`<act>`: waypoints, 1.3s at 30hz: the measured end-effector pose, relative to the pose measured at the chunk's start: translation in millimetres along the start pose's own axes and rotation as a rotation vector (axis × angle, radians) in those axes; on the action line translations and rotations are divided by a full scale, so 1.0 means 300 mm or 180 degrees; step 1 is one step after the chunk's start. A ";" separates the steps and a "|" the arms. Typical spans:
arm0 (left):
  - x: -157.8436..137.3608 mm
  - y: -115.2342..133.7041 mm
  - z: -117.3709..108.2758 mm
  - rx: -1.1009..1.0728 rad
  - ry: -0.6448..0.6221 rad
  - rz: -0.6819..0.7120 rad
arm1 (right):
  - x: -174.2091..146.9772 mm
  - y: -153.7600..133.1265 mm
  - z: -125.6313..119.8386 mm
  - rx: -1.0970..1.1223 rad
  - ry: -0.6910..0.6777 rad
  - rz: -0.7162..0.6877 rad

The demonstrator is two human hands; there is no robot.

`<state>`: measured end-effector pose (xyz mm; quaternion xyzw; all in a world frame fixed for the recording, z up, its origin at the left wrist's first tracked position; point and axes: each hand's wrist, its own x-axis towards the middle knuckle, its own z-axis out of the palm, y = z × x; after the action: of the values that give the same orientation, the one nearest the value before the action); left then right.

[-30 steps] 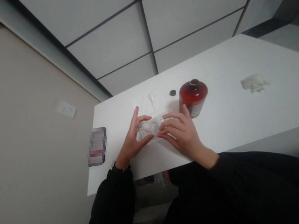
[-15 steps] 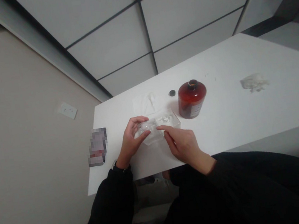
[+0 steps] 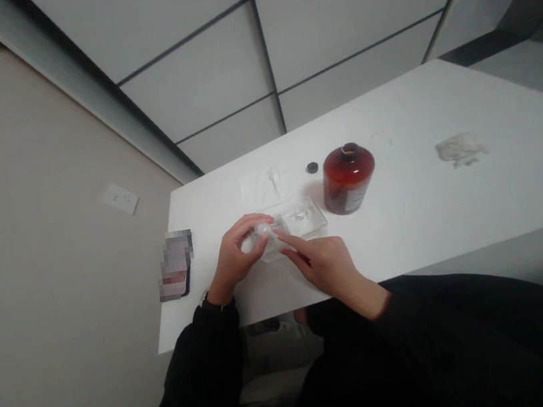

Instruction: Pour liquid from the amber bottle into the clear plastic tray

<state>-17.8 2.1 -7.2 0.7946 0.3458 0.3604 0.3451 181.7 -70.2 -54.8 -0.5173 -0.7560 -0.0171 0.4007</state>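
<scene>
A: What is the left hand [image 3: 237, 255] doing?

B: Its thumb and fingers are curled narrowly around a clear rounded piece [image 3: 264, 230], held over the near left part of the white table [image 3: 428, 208].

A: And the right hand [image 3: 333, 262]?

B: Its index finger points left, the tip right at that piece — whether it grips anything, I cannot tell. The thumb sits a little below the finger.

A: What lies around them?

B: An open clear box [image 3: 316, 229] sits just right of the piece, partly behind the right hand, with a small round clear thing [image 3: 300, 213] inside. Beyond it, on the far side, a small white item [image 3: 274, 179] lies on a pale, thin sheet [image 3: 252, 189].

A: And further right?

B: An amber bottle [image 3: 349, 182], upright, its mouth uncovered. A black cap [image 3: 312, 167] lies just left of it; a crumpled pale wad [image 3: 460, 148] is well apart, far right.
</scene>
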 end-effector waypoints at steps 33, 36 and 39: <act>0.000 0.000 -0.003 0.0402 0.0107 0.0333 | 0.009 -0.036 -0.049 0.0654 0.0231 -0.0170; 0.000 0.003 -0.004 0.0465 0.0081 0.0419 | 0.016 -0.040 -0.050 0.0647 0.0315 -0.0111; 0.000 0.004 -0.005 0.0509 0.0074 0.0409 | 0.022 -0.042 -0.053 0.0674 0.0412 -0.0112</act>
<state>-18.7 2.0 -5.5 0.8359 0.3258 0.3622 0.2526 179.9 -78.1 -34.9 -0.4567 -0.7351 0.0225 0.5006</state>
